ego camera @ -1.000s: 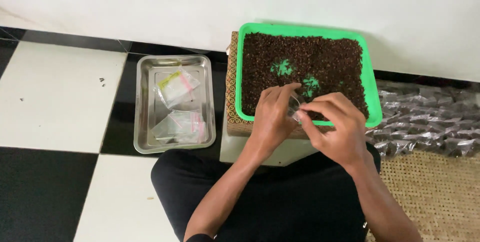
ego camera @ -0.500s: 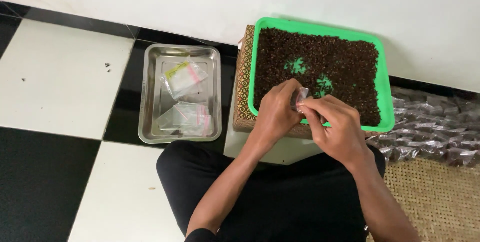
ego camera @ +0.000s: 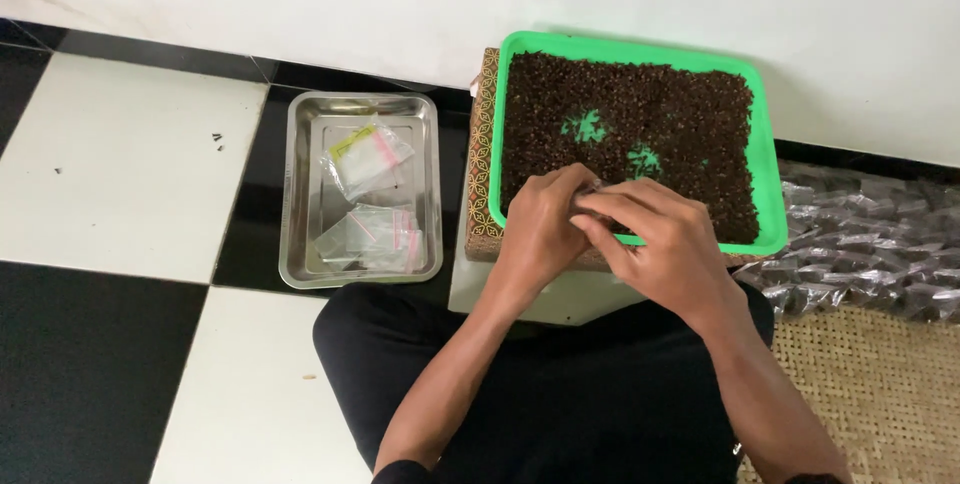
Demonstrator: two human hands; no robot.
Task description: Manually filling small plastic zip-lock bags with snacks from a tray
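Green plastic formed the tray [ego camera: 768,159], which sat on a patterned box [ego camera: 482,159] against the wall and held a dark, loose layer of small brown pieces [ego camera: 660,109], thin enough in two spots for the green base to show.

Both hands met over the tray's near edge. The left hand [ego camera: 535,229] was curled, its fingertips pinched against those of the right hand [ego camera: 665,249]. Something small appeared to be held between them, but the fingers hid it; whether it was a bag or only a pinch of pieces could not be determined.

Risks, as judged from this position:
- The hands worked right at the tray's near rim. Any pieces released there could fall past the rim onto the lap or floor.
- The tray overhung the box on the right side. Downward pressure on that edge could tip it and spill the contents.
- A weak pinch could drop the held item back into the loose layer, where it would be hard to find.

Containers:
- A steel pan [ego camera: 300,194] lay on the checkered floor to the left, well apart from the hands. It held a few clear empty-looking bags [ego camera: 368,159] with pink strips.
- A heap of filled dark packets [ego camera: 870,254] lay on the floor to the right, beside a woven mat [ego camera: 880,394].
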